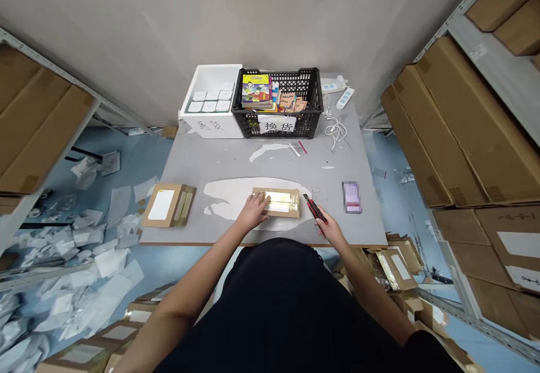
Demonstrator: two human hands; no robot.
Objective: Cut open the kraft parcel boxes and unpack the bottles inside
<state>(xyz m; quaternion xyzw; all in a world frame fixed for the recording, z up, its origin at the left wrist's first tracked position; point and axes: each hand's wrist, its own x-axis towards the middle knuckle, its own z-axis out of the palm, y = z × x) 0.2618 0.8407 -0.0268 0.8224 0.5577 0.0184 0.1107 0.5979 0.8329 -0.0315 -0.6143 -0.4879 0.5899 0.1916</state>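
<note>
A small cardboard box point(283, 203) with shiny tape along its top lies on the table in front of me. My left hand point(253, 209) grips its left end, fingers over the top and thumb by the near side. Just right of the box, my right hand point(329, 228) is closed around a red and black utility knife point(314, 209). The knife's tip points up and left, close to the box's right end; whether they touch I cannot tell. Beneath the box is a white patch point(228, 190) with ragged edges on the tabletop.
A taped carton point(162, 205) with a white label stands at the table's left; a phone point(351, 197) lies right. Behind are a white foam bin point(211, 126), a black crate point(312, 120) of booklets, power strips point(345, 98) and a cable point(336, 129). Shelved cartons flank the table.
</note>
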